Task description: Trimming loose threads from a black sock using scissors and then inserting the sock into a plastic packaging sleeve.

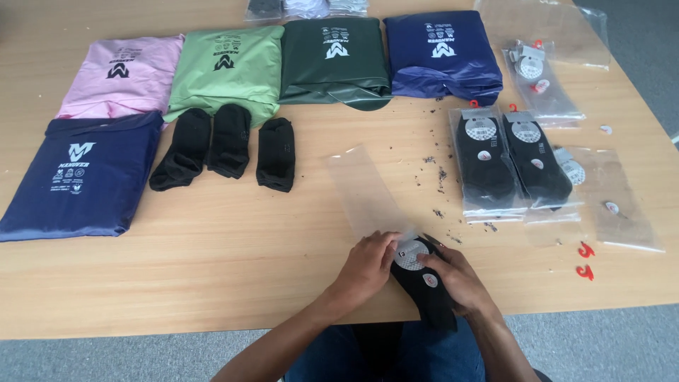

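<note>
At the table's near edge both of my hands hold a pair of black socks with a round white label. My left hand pinches the socks' upper end, right where a clear plastic sleeve lies flat on the wood. My right hand wraps around the socks from the right side. The socks hang partly over the table edge above my lap.
Three loose black socks lie mid-left. Folded packaged garments sit at the back: pink, light green, dark green, navy, another navy. Bagged socks, empty sleeves and red hooks lie right.
</note>
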